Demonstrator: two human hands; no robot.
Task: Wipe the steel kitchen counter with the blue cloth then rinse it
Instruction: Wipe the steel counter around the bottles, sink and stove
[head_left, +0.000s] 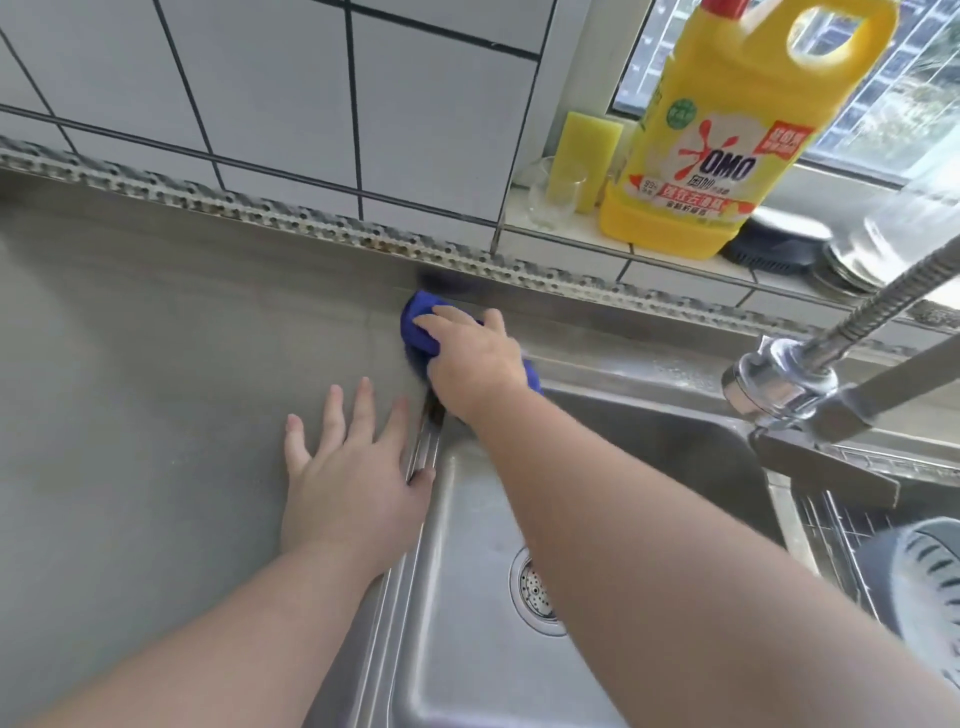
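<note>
My right hand (470, 358) presses the bunched blue cloth (418, 325) onto the steel counter (156, 364), at the back corner where the counter meets the sink (467, 649). Most of the cloth is hidden under my palm; a blue edge shows left of my fingers and another by my wrist. My left hand (350, 467) lies flat on the counter with fingers spread, thumb on the sink's left rim, holding nothing.
A chrome tap head (779, 379) on a flexible hose hangs over the sink's right side. On the tiled sill behind stand a yellow detergent jug (727, 130), a yellow sponge (584, 156), a glass (550, 195) and a dark brush (779, 244). A drying rack (841, 525) sits at the right.
</note>
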